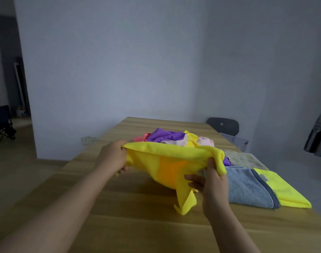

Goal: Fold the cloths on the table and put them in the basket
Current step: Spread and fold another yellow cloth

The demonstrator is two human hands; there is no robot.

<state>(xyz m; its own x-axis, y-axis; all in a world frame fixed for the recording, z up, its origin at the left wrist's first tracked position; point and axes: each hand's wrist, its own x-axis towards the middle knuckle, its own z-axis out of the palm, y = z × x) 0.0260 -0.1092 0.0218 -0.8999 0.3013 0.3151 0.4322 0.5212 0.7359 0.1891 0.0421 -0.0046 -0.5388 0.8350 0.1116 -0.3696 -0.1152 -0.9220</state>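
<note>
A yellow cloth [167,167] hangs above the wooden table [119,212], stretched between both hands. My left hand [113,157] grips its left top corner. My right hand [210,181] grips its right top edge, with a flap draped over the thumb. The cloth's lower corner droops down to the tabletop. Behind it lies a pile of loose cloths [174,137] in purple, pink and yellow. At the right lie a folded blue towel [247,187], a folded yellow cloth [283,190] and a beige towel [243,158]. No basket is in view.
A dark chair [223,126] stands at the table's far right corner. A wall socket [88,140] sits low on the wall behind the table. A folding chair [1,123] stands in the doorway area at far left. A dark curtain [318,136] hangs at right.
</note>
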